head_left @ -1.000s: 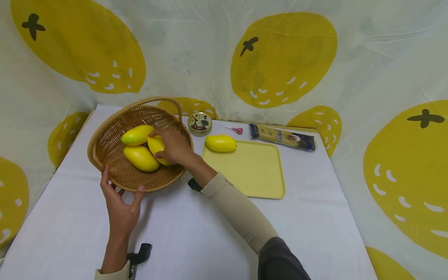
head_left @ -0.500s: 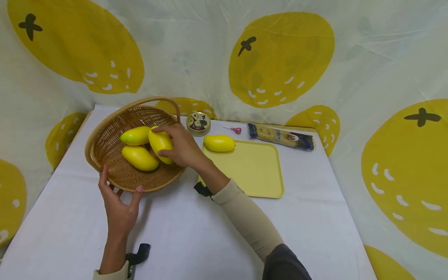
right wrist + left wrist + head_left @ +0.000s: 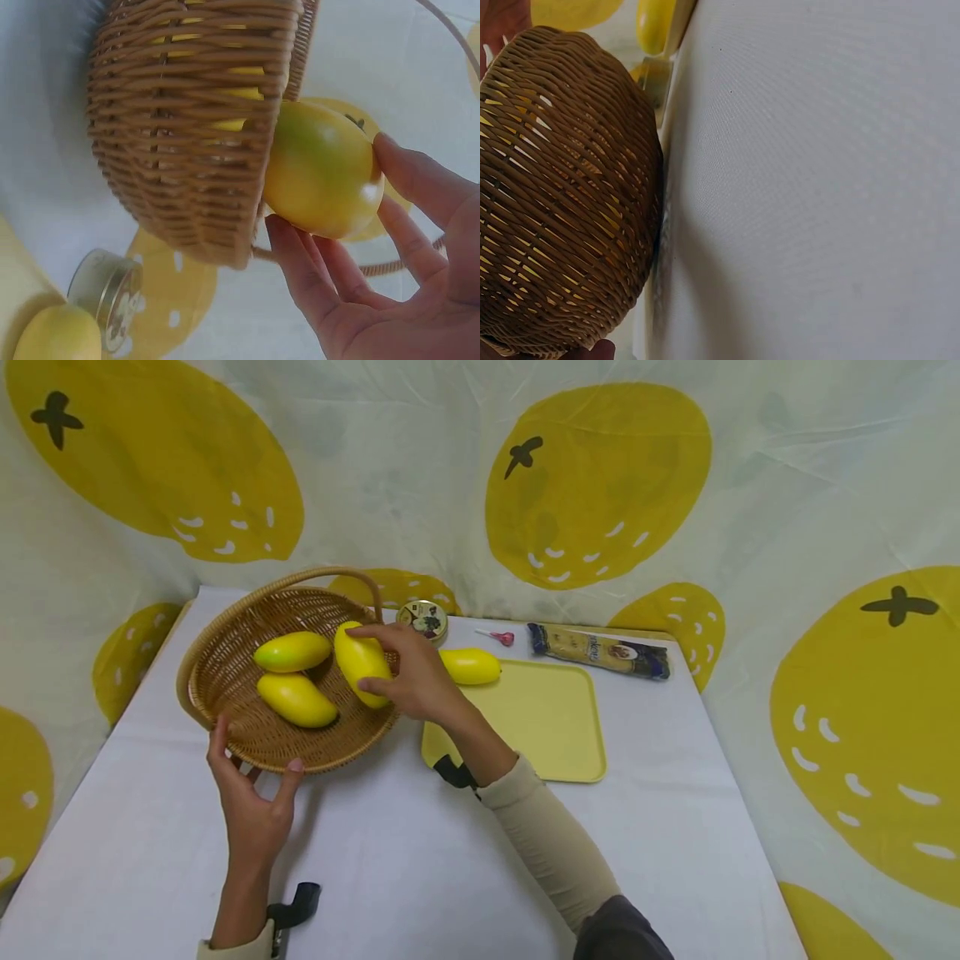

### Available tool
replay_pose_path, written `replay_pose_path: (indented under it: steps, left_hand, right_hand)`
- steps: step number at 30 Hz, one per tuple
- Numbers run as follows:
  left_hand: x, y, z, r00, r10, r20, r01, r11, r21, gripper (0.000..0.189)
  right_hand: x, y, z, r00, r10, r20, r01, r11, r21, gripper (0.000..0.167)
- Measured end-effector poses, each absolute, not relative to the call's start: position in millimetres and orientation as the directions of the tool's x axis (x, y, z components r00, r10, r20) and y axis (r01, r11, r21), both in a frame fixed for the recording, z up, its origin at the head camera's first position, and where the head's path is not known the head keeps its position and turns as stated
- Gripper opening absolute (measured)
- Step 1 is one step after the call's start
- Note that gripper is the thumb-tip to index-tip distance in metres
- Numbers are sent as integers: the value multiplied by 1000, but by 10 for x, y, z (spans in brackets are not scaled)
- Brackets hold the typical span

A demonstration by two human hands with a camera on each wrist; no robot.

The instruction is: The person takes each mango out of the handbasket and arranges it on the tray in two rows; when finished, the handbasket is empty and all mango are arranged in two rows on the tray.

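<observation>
My right hand [image 3: 420, 677] holds a yellow mango [image 3: 362, 664] between thumb and fingers at the right rim of a wicker basket [image 3: 247, 635]. In the right wrist view that mango [image 3: 322, 169] shows a greenish patch and sits level with the basket's edge. Two more mangoes, one greenish at its tip [image 3: 292, 652] and one plain yellow [image 3: 297, 700], lie inside the basket. With thumb and fingers my left hand [image 3: 255, 814] grips the basket's near rim. Part of this hand is hidden behind the weave in the left wrist view.
A pale yellow tray [image 3: 532, 727] lies right of the basket, with another mango [image 3: 471, 667] at its back left corner. Behind stand a round tin [image 3: 426, 618], a pink lollipop [image 3: 504, 637] and a long packet [image 3: 600, 652]. The basket's handle [image 3: 330, 572] arches over its back.
My right hand has lifted the mango off the other two and moved it right, to the basket's rim. The left hand keeps its grip on the basket.
</observation>
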State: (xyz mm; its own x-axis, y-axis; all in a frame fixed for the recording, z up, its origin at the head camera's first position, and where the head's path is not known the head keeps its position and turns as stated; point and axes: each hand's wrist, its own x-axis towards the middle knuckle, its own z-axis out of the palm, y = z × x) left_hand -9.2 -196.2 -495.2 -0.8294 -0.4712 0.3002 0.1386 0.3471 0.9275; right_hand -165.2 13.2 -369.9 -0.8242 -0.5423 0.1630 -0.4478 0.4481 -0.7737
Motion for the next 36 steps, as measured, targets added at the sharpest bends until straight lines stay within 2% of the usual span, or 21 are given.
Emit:
replay_pose_path:
  steps: [7, 17, 26, 29, 36]
  left_hand:
    - [-91, -1963, -4947, -831, -476, 287, 124, 344, 931, 102]
    - [-85, -1961, -4946, -834, -470, 289, 123, 353, 928, 102]
    - [-90, -1969, -4944, -833, -469, 292, 126, 353, 927, 103]
    - [-90, -1972, -4945, -833, -471, 290, 126, 349, 929, 103]
    - [-90, -1975, -4947, -834, -471, 287, 123, 348, 929, 102]
  right_hand:
    - [-1640, 334, -3668, -857, -501, 118, -333, 364, -870, 64]
    - [-1668, 636, -3659, -873, -438, 212, -363, 294, -884, 64]
    - [-1769, 988, -3779, -914, -355, 196, -296, 254, -921, 65]
    - [-1807, 1118, -3821, -928, -328, 178, -267, 250, -931, 64]
    - [-1844, 1433, -3924, -959, -261, 114, -202, 341, -918, 64]
